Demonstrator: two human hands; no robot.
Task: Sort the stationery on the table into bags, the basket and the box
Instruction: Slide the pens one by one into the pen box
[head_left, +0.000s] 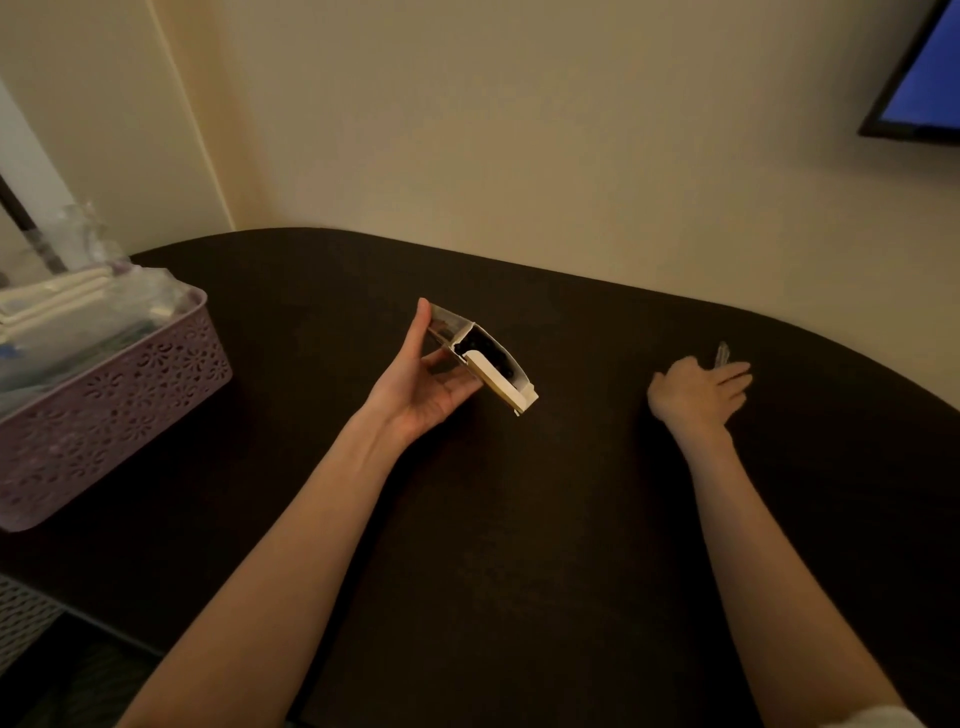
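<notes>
the left hand (426, 384) grips a small white cardboard box (485, 364) above the dark tabletop (519, 519), thumb on the far end and fingers under it, and the open side of the box shows dark things inside. the right hand (698, 389) lies on the tabletop well apart to the right, fingers stretched out over a small clear item (723, 354) that is too blurred to name, so i cannot tell if it holds it. a lilac basket (130, 395) with clear bags (78, 317) inside stands at the left edge of the tabletop
</notes>
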